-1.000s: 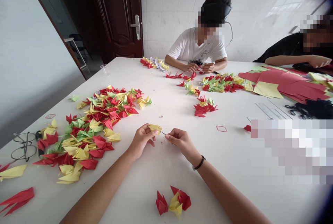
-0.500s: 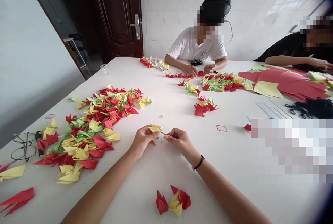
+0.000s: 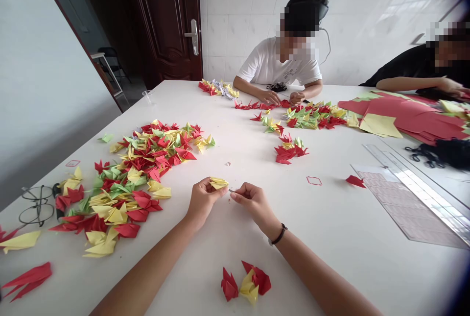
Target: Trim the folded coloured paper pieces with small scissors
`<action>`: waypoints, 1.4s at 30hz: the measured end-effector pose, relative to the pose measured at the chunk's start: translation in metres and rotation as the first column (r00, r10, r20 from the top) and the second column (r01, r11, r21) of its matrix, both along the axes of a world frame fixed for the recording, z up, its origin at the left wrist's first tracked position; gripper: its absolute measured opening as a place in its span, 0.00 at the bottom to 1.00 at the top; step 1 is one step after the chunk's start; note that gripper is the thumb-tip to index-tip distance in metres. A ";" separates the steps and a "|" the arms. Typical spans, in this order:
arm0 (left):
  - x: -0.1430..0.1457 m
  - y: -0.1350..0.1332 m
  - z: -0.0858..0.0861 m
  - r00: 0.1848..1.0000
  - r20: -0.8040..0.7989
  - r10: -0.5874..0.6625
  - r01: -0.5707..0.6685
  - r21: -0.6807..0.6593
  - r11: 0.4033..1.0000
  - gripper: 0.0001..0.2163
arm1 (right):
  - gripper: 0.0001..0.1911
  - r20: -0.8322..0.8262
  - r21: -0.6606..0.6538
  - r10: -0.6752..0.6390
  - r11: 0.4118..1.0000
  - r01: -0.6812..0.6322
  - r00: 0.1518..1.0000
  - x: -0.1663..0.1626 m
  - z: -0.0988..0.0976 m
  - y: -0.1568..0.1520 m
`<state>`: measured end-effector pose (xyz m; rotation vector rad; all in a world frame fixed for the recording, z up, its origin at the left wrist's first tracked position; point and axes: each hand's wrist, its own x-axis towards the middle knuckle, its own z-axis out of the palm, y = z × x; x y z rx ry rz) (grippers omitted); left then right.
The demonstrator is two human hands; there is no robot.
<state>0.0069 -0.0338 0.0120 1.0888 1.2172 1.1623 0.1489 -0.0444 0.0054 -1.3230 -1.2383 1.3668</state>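
Observation:
My left hand (image 3: 203, 202) is closed on a yellow folded paper crane (image 3: 219, 183), pinched between thumb and fingers over the table. Close on its right, my right hand (image 3: 253, 202) pinches a thin, dark metal tool (image 3: 231, 190). Its tip points at the left fingertips; most of it is hidden by the fingers, so its kind is unclear. Near my forearms lie two red paper cranes (image 3: 229, 285) and a yellow paper crane (image 3: 249, 288). To the left spreads a big pile of red, yellow and green paper cranes (image 3: 154, 154).
Eyeglasses (image 3: 36, 206) lie at the left edge. A small crane cluster (image 3: 290, 152) sits ahead. On the right are a clear ruler (image 3: 433, 193), red paper sheets (image 3: 400, 112) and black cord (image 3: 450, 152). Across the white table (image 3: 330, 257), two people work; one handles red cranes.
My hands stay close together in nearly the same place. The yellow crane has tilted slightly in my left hand, and less of the metal tool shows between my hands. The view has shifted a little.

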 end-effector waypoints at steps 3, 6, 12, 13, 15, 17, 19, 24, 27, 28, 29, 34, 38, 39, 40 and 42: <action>-0.001 0.001 -0.001 1.000 -0.019 -0.009 0.010 0.007 1.000 0.11 | 0.15 -0.026 -0.025 0.013 1.000 -0.014 1.000 0.000 0.002 0.001; -0.005 0.005 0.000 0.998 -0.048 -0.051 0.051 0.014 0.999 0.12 | 0.16 -0.028 -0.030 0.041 0.999 -0.042 0.999 0.002 0.003 0.003; -0.014 0.008 -0.004 0.924 -0.383 0.001 0.090 0.218 0.972 0.12 | 0.14 0.000 0.098 0.039 0.994 -0.039 0.999 0.009 0.004 0.004; -0.014 0.007 -0.007 0.890 -0.455 0.018 0.117 0.267 0.956 0.13 | 0.14 0.005 0.125 0.050 0.991 -0.051 0.999 0.010 0.005 0.004; -0.015 0.005 -0.014 0.807 -0.588 0.049 0.198 0.349 0.916 0.15 | 0.14 0.030 0.165 0.081 0.983 -0.085 0.996 0.011 0.006 0.003; -0.015 0.004 -0.020 0.720 -0.689 0.087 0.287 0.408 0.867 0.17 | 0.13 0.067 0.191 0.094 0.976 -0.105 0.993 0.012 0.006 0.003; -0.016 0.003 -0.024 0.653 -0.745 0.132 0.362 0.461 0.810 0.18 | 0.13 0.114 0.212 0.074 0.973 -0.097 0.991 0.012 0.005 0.003; -0.015 0.002 -0.027 0.601 -0.773 0.202 0.479 0.551 0.683 0.19 | 0.10 0.212 0.239 0.066 0.964 -0.117 0.975 0.010 -0.001 0.003; -0.014 0.001 -0.028 0.608 -0.769 0.195 0.506 0.565 0.652 0.20 | 0.10 0.221 0.249 0.072 0.960 -0.128 0.973 0.010 -0.004 0.004; -0.013 0.000 -0.028 0.615 -0.766 0.187 0.506 0.565 0.652 0.20 | 0.10 0.222 0.255 0.070 0.958 -0.127 0.973 0.011 -0.005 0.004; -0.013 0.000 -0.028 0.622 -0.763 0.175 0.504 0.561 0.657 0.20 | 0.10 0.225 0.258 0.072 0.957 -0.131 0.972 0.011 -0.005 0.004; -0.013 -0.004 -0.022 0.691 -0.722 -0.007 0.508 0.480 0.715 0.25 | 0.11 0.254 0.243 0.106 0.955 -0.169 0.961 0.013 -0.005 0.005; -0.013 -0.007 -0.015 0.786 -0.600 -0.152 0.495 0.462 0.736 0.20 | 0.11 0.250 0.259 0.096 0.952 -0.162 0.964 0.012 -0.004 0.004; -0.013 -0.007 -0.013 0.803 -0.572 -0.168 0.484 0.462 0.743 0.17 | 0.11 0.254 0.263 0.098 0.950 -0.166 0.962 0.012 -0.003 0.004; -0.013 -0.007 -0.013 0.817 -0.549 -0.175 0.470 0.460 0.753 0.14 | 0.11 0.261 0.267 0.102 0.948 -0.173 0.960 0.011 -0.003 0.003; -0.011 -0.005 -0.013 0.841 -0.515 -0.163 0.431 0.457 0.778 0.07 | 0.11 0.279 0.278 0.109 0.942 -0.189 0.954 0.010 -0.004 0.003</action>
